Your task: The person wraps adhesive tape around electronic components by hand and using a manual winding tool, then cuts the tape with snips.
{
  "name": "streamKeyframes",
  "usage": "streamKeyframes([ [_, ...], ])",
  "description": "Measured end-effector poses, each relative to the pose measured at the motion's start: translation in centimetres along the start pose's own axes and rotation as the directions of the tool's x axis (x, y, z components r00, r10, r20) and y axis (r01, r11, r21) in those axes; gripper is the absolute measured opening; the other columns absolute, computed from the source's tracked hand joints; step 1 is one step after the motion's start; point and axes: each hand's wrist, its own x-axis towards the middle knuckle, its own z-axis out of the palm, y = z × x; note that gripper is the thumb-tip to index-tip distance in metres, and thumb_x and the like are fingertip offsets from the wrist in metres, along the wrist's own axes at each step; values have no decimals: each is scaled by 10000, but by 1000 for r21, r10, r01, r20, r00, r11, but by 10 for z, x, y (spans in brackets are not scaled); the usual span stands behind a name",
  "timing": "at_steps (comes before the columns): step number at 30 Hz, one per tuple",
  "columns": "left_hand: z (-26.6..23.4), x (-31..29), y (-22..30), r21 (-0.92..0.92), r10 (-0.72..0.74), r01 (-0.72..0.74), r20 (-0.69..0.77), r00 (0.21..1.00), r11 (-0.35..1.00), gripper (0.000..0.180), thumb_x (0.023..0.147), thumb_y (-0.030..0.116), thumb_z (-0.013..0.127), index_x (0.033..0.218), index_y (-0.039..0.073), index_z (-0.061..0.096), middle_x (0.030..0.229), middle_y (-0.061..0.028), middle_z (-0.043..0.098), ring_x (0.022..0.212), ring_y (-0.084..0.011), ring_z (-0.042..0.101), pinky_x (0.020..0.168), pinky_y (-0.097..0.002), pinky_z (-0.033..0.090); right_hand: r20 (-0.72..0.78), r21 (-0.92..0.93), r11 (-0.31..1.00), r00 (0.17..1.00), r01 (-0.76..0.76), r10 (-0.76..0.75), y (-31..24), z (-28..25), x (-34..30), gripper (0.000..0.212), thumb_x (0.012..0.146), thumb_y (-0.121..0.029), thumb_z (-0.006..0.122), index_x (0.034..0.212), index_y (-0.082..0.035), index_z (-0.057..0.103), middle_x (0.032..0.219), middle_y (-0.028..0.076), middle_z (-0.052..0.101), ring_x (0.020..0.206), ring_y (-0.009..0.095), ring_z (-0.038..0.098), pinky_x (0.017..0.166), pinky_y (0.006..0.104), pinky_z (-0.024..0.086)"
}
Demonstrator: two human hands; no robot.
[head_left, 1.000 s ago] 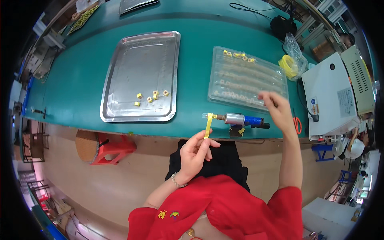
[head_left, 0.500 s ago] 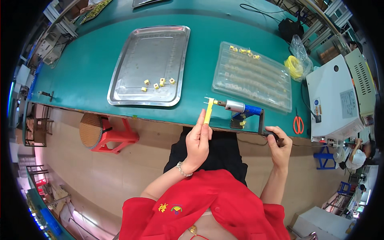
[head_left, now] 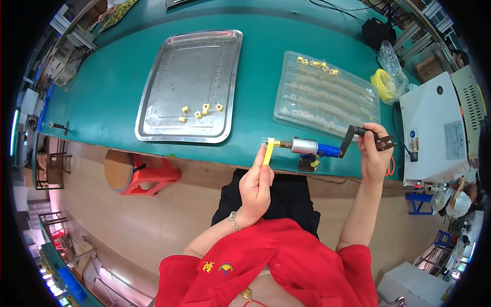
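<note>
My left hand (head_left: pixel 258 187) pinching a yellow strip (head_left: pixel 268 151) upright at the near table (head_left: pixel 107 92) edge, my right hand (head_left: pixel 372 153) clamped on the winder's black crank handle (head_left: pixel 354 135), steel tray (head_left: pixel 192 84) far left

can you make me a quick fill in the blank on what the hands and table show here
1. The left hand holds a strip of ____ tape.
2. The right hand grips the black ____ of the winder.
3. The small yellow parts lie on the ____ tray.

Missing words: yellow; crank; metal
</note>
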Motion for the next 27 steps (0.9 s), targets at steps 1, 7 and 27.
streamKeyframes([
  [1, 0, 1, 1, 2, -3, 3, -1, 1000, 1000, 397, 950, 82, 403, 1330, -29, 368, 613, 2, 428, 537, -61, 398, 503, -199, 344, -2, -20, 1000, 1000, 6, -6, 5, 1, 2, 187, 861, -106, 608, 1004, 10, 573, 713, 14, 556, 581, 43, 474, 490, 161, 336],
  [7, 1, 2, 2, -23, -2, 2, -16, 1000, 1000, 390, 945, 69, 403, 1319, -41, 379, 604, 2, 432, 529, -62, 401, 496, -200, 343, -26, -210, 973, 995, -96, 92, 38, 1, -3, 140, 862, -136, 611, 957, -33, 604, 735, 11, 572, 583, 29, 468, 489, 160, 323],
  [27, -3, 0, -4, -150, -84, 89, 41, 996, 985, 378, 959, 109, 403, 1306, -40, 398, 633, 14, 453, 541, -36, 392, 484, -182, 326, -68, -182, 957, 973, -228, 219, 19, 1, -90, 94, 816, -27, 626, 908, -6, 616, 870, 14, 564, 657, 20, 439, 587, 158, 339],
])
